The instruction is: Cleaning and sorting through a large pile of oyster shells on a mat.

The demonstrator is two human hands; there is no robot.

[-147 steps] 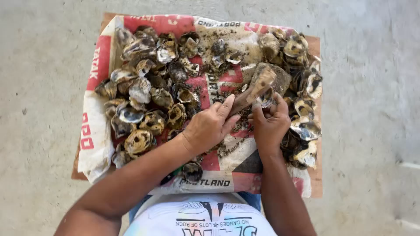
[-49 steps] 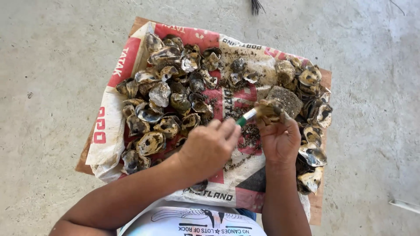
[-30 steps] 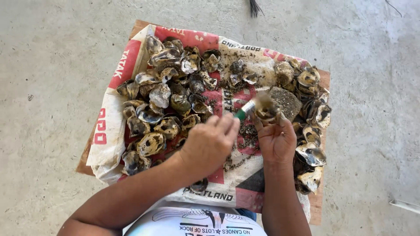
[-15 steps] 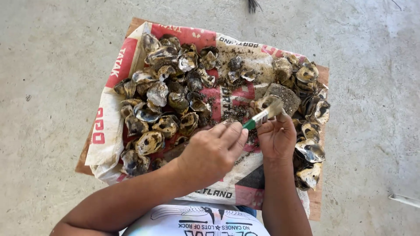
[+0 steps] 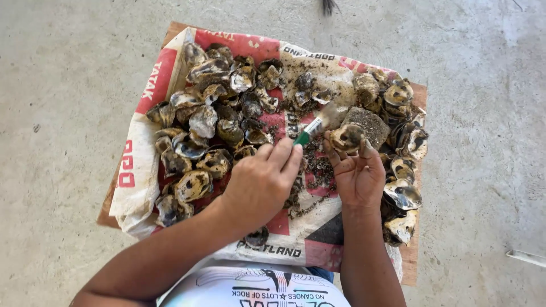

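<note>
Left hand (image 5: 263, 185) grips a green-handled brush (image 5: 316, 122) mid-frame; right hand (image 5: 357, 173) holds an oyster shell (image 5: 347, 136) w/ fingers curled, over sack (image 5: 318, 222).

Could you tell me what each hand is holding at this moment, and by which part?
The left hand grips a brush by its green handle end. The right hand holds a shell from below, fingertips at its lower edge.

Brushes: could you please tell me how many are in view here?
1: the green-handled brush is held by the left hand, its bristles near the shell in the right hand. Others may lie hidden under the shell pile.
</note>
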